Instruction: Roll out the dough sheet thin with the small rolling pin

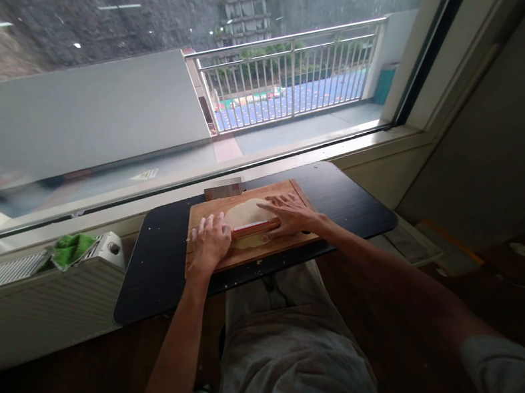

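A rolling pin [255, 228] with a reddish edge lies across a flat, pale sheet of dough [248, 213]. My left hand [209, 238] is over the pin's left end, its fingers pointing forward and its palm covering that end. Over the right end is my right hand [291, 214], with the thumb on the near side and the fingers reaching to the far side, spread over the dough's edge. Both hands hold the pin down from above and hide its ends. Beneath the dough is a wooden board [197, 262].
The board rests on a black table [146, 257] with rounded corners and scattered crumbs. Behind the board sits a small blurred object [224, 188]. A green cloth [72, 249] lies on the radiator [26, 299] at left. A large window [128, 125] rises beyond the table.
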### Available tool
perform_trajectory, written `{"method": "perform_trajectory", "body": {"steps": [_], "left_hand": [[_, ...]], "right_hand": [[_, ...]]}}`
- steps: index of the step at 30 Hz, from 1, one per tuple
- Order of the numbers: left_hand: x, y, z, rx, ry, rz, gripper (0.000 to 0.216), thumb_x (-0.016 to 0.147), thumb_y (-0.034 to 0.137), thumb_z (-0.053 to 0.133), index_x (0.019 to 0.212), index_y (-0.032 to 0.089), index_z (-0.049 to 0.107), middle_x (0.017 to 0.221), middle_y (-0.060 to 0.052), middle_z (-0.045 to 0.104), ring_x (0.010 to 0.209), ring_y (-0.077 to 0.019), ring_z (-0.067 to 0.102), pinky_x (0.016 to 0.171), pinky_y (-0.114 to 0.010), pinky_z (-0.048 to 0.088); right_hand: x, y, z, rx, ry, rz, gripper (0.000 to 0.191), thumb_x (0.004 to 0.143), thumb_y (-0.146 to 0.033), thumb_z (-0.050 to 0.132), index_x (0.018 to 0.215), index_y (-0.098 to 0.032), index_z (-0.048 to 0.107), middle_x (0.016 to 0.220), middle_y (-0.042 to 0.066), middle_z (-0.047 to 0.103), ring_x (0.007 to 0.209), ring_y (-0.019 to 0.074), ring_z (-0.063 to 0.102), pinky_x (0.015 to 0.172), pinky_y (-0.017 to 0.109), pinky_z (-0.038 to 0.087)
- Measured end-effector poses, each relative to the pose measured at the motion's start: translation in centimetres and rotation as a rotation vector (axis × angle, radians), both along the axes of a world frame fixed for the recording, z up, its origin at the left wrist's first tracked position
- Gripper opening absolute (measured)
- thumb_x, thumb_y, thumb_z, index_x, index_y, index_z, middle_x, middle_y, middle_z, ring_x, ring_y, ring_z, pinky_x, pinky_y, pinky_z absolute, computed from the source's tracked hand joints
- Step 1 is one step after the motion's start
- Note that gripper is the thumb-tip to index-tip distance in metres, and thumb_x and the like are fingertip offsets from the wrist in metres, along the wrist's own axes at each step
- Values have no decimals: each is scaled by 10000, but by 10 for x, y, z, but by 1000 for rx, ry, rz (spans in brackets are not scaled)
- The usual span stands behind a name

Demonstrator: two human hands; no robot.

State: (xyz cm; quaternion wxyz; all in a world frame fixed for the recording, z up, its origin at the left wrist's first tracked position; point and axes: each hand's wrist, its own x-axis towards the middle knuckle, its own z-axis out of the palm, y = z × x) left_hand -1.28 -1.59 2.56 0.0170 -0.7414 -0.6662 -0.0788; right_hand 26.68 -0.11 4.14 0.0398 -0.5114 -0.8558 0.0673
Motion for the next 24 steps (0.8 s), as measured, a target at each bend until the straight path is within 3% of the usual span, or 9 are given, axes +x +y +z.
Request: {"method": "perform_trajectory", "body": {"steps": [6,9,13,18,24], "left_hand": [[5,-6,6,-10,-7,15,624,1137,373,334,1682,213,594,1764,-124,549,1688,-371,427,1352,-622,375],[8,-11,5,36,-21,23,614,1114,366,386,1656,199,624,1744,-153,565,1679,-395,435,1329,-652,394],[11,-11,2,145,-56,31,579,1085,340,426,1578,198,695,1637,-162,674,1610,-386,520,1310,-587,424],[15,9,8,161,-83,110,579,1057,319,436,1549,176,705,1468,-217,763,1447,-424,632,1200,-630,485],[21,43,21,198,-69,101,502,1076,259,369,1361,110,755,1353,-243,784,1326,-410,684,1157,-586,493]], "right_hand": [[1,-3,4,-12,-14,18,1241,878,-963,699,1846,-299,298,1886,170,317,1718,452,306,1407,664,195],[0,-11,1,43,15,9,1066,1016,-903,547,1842,-272,309,1870,167,359,1713,397,342,1405,607,236],[-9,-23,-9,230,36,-145,798,1160,-720,371,1801,-246,409,1789,154,507,1661,352,434,1384,563,286],[-20,-14,-11,391,24,-326,728,1174,-655,356,1723,-211,533,1673,192,618,1558,398,510,1354,610,298],[-28,15,6,390,28,-358,627,1200,-543,271,1521,-230,709,1424,206,742,1333,402,622,1240,639,406]]}}
